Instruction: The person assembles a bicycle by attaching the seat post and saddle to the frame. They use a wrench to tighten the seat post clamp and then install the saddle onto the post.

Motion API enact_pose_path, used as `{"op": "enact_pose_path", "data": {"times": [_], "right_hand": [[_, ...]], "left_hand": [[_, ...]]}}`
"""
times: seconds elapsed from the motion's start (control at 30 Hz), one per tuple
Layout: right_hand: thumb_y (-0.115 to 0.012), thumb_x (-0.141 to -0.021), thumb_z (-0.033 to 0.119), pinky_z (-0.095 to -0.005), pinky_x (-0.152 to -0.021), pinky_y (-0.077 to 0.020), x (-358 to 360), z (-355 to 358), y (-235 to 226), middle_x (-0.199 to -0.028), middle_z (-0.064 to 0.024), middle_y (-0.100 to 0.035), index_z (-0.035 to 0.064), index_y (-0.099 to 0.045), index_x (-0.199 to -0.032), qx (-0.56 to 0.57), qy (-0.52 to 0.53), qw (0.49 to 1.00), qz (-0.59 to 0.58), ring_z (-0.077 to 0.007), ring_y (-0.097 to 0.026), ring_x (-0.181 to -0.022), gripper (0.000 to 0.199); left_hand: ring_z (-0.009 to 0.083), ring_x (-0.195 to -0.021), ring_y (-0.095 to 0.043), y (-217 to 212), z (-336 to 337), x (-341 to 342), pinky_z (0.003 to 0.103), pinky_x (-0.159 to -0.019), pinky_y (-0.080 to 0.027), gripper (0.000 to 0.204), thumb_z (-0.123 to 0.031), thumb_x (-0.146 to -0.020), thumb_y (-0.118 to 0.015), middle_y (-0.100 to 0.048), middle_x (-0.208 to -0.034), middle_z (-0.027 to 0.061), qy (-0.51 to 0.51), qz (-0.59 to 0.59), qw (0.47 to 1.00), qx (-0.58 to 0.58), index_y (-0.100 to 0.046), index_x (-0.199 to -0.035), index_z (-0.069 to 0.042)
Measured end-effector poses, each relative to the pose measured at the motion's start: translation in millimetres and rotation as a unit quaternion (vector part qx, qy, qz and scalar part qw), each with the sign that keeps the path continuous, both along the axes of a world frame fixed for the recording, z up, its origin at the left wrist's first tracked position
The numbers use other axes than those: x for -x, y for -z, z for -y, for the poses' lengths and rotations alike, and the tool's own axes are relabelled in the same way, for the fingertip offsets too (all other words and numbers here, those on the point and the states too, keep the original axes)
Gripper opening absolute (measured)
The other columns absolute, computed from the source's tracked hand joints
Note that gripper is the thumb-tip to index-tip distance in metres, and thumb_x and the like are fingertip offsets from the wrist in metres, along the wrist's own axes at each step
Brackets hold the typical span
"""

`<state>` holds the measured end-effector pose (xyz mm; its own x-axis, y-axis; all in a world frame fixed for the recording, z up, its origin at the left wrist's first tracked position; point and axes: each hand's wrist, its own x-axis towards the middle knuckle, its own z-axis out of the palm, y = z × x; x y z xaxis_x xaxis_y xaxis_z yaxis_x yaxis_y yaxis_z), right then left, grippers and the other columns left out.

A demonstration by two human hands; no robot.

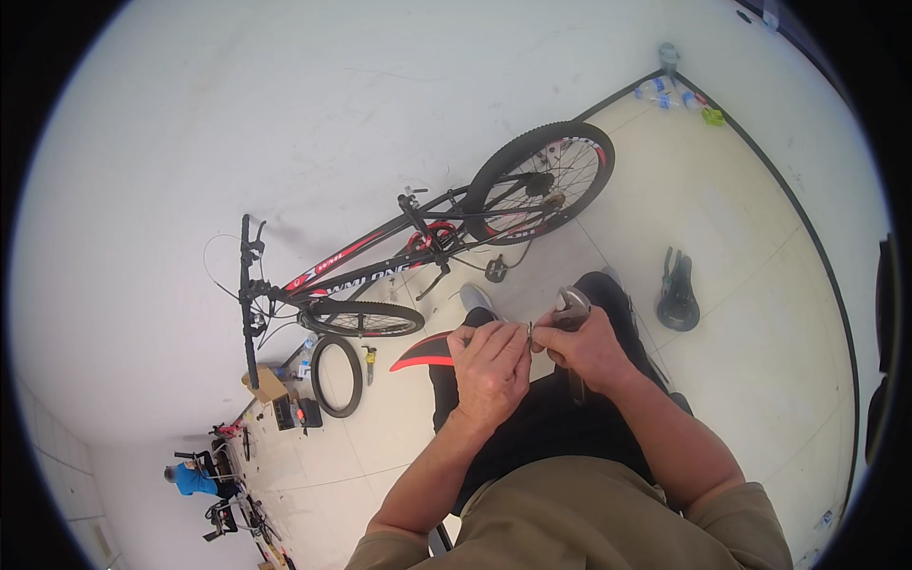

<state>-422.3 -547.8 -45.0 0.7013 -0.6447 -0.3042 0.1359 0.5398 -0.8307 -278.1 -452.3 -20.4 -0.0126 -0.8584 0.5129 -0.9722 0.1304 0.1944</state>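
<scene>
My left hand (491, 372) is closed around a curved black part with a red edge (423, 353); its tapered end sticks out to the left above my thigh. My fingers cover the rest, so its exact kind is unclear. In my right hand (591, 351) is a silver adjustable wrench (572, 306), with its head up and its handle running down below the palm. Between both hands' fingertips sits a small metal piece (530, 331), too small to make out. The hands almost touch, over my lap.
A black-and-red bicycle (380, 252) leans along the white wall ahead. Left of my legs lie a loose tyre (337, 377), a yellow-and-black tool (370, 364) and a cardboard box (266, 388). A black saddle-like part (677, 304) rests on the right floor. A person in blue (195, 478) sits far left.
</scene>
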Motion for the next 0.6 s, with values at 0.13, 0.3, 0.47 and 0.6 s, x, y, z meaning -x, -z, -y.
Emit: {"op": "enact_pose_path", "data": {"times": [0.13, 0.3, 0.47, 0.6], "right_hand": [[-0.069, -0.09, 0.009, -0.0238, -0.046, -0.0362, 1.0, 0.7, -10.6, -0.071, -0.0057, -0.066, 0.0, -0.066, -0.087, -0.058, 0.014, 0.998, 0.013, -0.0072, -0.051, -0.053, 0.01], [-0.07, -0.088, 0.007, -0.0233, -0.046, -0.0369, 0.9, 1.8, -9.0, -0.071, -0.0049, -0.066, -0.0001, -0.066, -0.087, -0.094, 0.005, 0.996, 0.0, -0.0073, -0.052, -0.054, 0.008], [-0.071, -0.087, 0.007, -0.0231, -0.047, -0.0357, 1.0, 1.5, -1.1, -0.069, -0.0013, -0.062, -0.0003, -0.065, -0.086, -0.016, 0.008, 1.0, 0.009, -0.006, -0.05, -0.054, 0.009], [-0.071, -0.087, 0.008, -0.0231, -0.048, -0.0351, 1.6, 1.8, -3.9, -0.067, 0.0003, -0.06, 0.0003, -0.065, -0.084, -0.039, 0.018, 0.999, 0.018, -0.0054, -0.049, -0.054, 0.01]], "left_hand": [[0.0209, -0.092, -0.066, -0.9, 0.4, -1.3, 0.039, -0.083, -0.039, 0.026, -0.003, -0.073, -0.075, -0.071, -0.096, 0.0049, -0.003, 0.005, 1.0, 0.002, -0.071, -0.099, -0.003], [0.0209, -0.092, -0.066, -3.7, 0.7, -0.9, 0.039, -0.083, -0.039, 0.026, -0.003, -0.073, -0.075, -0.071, -0.097, 0.0051, -0.002, 0.007, 1.0, -0.005, -0.071, -0.099, -0.003], [0.0208, -0.092, -0.066, 0.1, 1.0, 0.1, 0.039, -0.084, -0.039, 0.026, -0.002, -0.073, -0.075, -0.07, -0.097, 0.0049, 0.001, 0.005, 1.0, -0.007, -0.071, -0.099, -0.003], [0.0206, -0.092, -0.066, -0.8, 2.6, -0.6, 0.039, -0.084, -0.039, 0.025, -0.002, -0.073, -0.075, -0.07, -0.096, 0.0046, 0.003, 0.005, 1.0, -0.005, -0.071, -0.098, -0.003]]}}
